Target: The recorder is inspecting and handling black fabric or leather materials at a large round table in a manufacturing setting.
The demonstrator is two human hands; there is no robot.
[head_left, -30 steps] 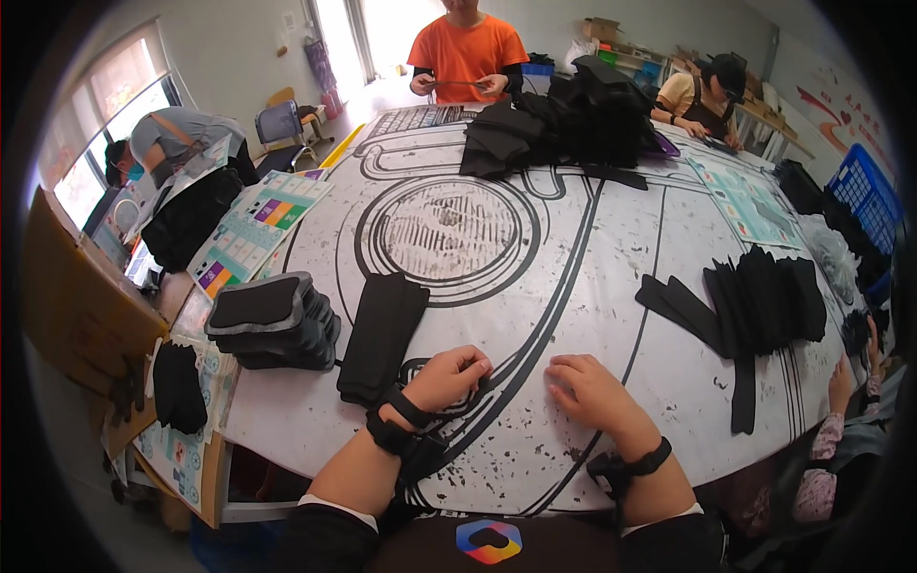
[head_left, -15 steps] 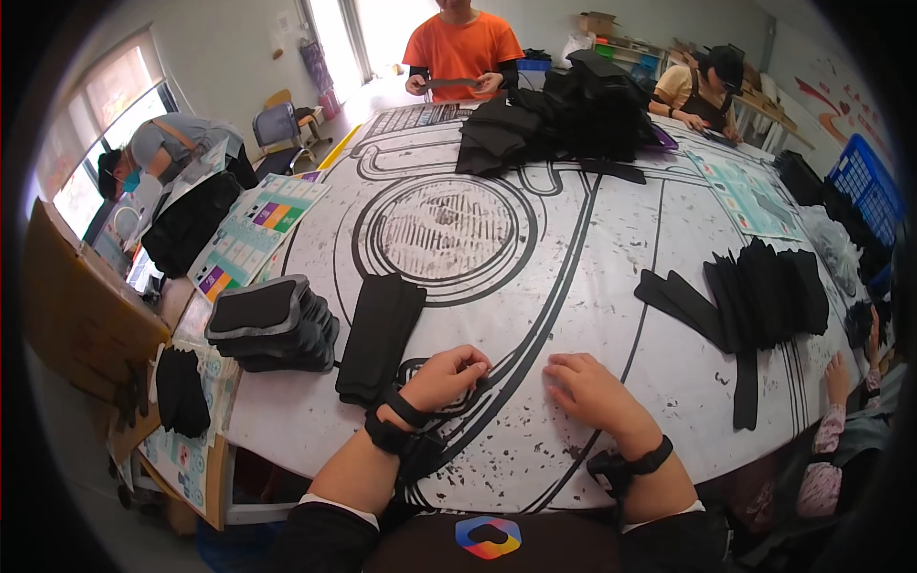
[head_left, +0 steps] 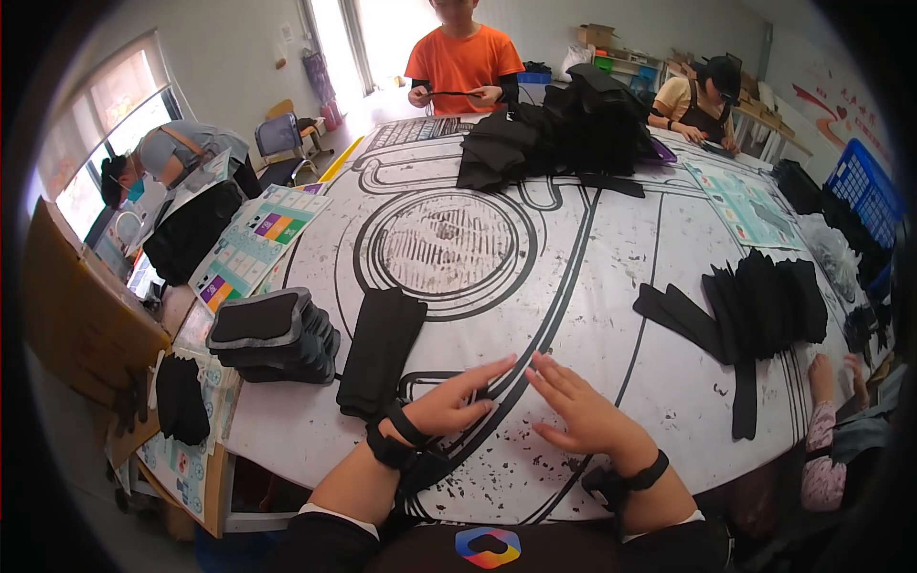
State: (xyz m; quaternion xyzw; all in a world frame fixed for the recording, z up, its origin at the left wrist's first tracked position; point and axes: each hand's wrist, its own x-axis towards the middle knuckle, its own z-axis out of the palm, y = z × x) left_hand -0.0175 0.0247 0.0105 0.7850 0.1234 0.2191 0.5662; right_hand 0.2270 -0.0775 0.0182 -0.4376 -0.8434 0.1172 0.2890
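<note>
We are holding left hand and right hand empty, grip apart, risking that leftward sweeping scatters the black stack.

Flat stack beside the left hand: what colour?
The flat stack is black; shows best in the head view.

Two empty hands over a white table printed with black line drawings.
The left hand and right hand have extended fingers, their tips angled toward each other but apart; near the left hand lies a stack of black strips, with a stack of grey-edged black pads beyond it. Fanned black pieces lie well to the right; across the table, beside a heap of black pieces, a person in orange holds a thin dark strip.
</note>
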